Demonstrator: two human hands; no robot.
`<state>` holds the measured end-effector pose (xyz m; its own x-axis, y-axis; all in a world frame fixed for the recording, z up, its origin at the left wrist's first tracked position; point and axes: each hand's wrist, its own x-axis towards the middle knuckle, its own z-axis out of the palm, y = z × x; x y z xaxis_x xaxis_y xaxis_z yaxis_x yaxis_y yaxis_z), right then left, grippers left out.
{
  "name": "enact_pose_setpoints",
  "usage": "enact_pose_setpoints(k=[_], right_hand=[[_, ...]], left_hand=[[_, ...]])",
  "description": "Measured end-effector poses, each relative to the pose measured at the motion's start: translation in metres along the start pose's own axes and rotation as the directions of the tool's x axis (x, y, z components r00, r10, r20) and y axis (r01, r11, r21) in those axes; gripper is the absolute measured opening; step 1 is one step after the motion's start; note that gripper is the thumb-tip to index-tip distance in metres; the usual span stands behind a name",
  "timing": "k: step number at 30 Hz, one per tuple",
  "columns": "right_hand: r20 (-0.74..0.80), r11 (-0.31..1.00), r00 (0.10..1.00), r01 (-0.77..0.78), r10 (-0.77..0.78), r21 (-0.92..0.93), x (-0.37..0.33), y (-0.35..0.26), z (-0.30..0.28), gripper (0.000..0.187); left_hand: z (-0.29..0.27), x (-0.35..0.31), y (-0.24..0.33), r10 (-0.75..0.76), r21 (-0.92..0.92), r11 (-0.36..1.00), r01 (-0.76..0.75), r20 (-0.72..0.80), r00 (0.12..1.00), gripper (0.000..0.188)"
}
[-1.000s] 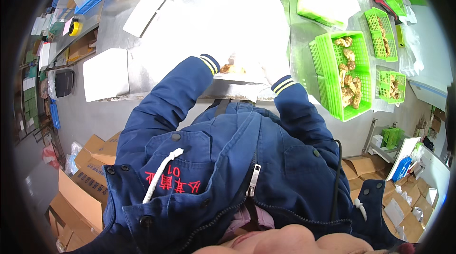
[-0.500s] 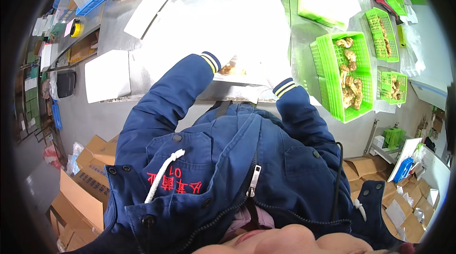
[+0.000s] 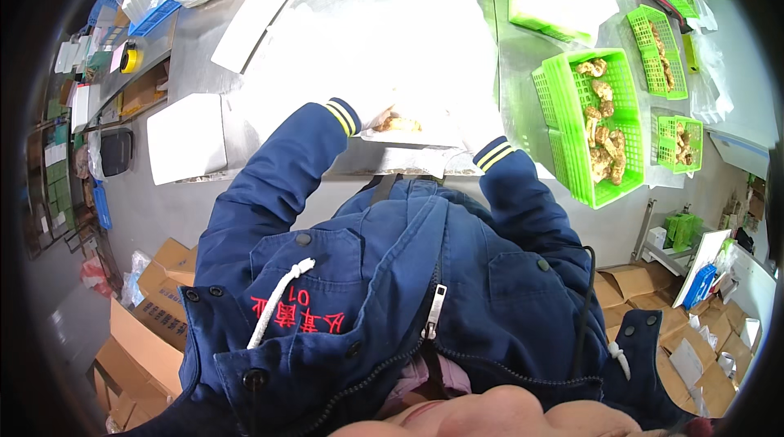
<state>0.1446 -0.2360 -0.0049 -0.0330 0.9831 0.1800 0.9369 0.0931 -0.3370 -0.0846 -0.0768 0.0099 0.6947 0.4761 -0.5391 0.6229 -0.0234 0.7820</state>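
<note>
Strong glare washes out the middle of the metal table. My left hand [image 3: 374, 113] is just left of a brown mushroom [image 3: 400, 123], which lies on a white tray [image 3: 408, 140] at the table's near edge. Whether the hand touches it is hard to see, as its fingers vanish in the brightness. To the right of that tray is my right hand [image 3: 469, 128], almost lost in white, its fingers unreadable. Several brown-and-cream mushrooms [image 3: 603, 110] lie in the top one of a stack of green baskets [image 3: 563, 135] farther right.
Smaller green baskets with mushrooms [image 3: 663, 53] stand at the far right. White sheets or lids [image 3: 186, 139] lie on the left. A blue crate [image 3: 153, 17] holds white trays at the far left. Open cardboard boxes [image 3: 147, 339] are on the floor at both sides.
My left sleeve has drawn slightly left and down, so more of the mushroom shows. The right cuff has shifted a little right. The baskets look unchanged.
</note>
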Motion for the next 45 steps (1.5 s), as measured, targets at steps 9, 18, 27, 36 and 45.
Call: enact_pose_setpoints(k=[9, 18, 27, 36, 45], right_hand=[[0.157, 0.980, 0.979, 0.150, -0.129, -0.132, 0.013, -0.030, -0.044, 0.027], [0.088, 0.999, 0.996, 0.015, -0.018, 0.042, -0.001, -0.008, 0.011, 0.025], [0.432, 0.986, 0.899, -0.135, 0.078, 0.101, 0.005, -0.023, -0.013, 0.024], [0.074, 0.982, 0.997, -0.014, 0.000, 0.190, -0.009, -0.002, -0.110, 0.035], [-0.091, 0.708, 0.747, -0.656, 0.658, -0.262, -0.109, 0.186, -0.203, 0.044]], left_hand=[[0.000, -0.036, 0.024, 0.281, 0.588, 0.746, -0.314, 0.150, 0.948, 0.045], [0.021, -0.042, 0.025, 0.168, 0.609, 0.783, -0.129, -0.008, 0.986, 0.031], [0.031, -0.036, -0.041, 0.360, 0.350, 0.894, -0.280, -0.188, 0.914, 0.018], [0.027, -0.055, -0.014, 0.587, 0.811, 0.530, -0.250, -0.138, 0.798, 0.020], [0.027, -0.042, -0.011, 0.568, 0.784, 0.559, -0.271, -0.123, 0.814, 0.021]])
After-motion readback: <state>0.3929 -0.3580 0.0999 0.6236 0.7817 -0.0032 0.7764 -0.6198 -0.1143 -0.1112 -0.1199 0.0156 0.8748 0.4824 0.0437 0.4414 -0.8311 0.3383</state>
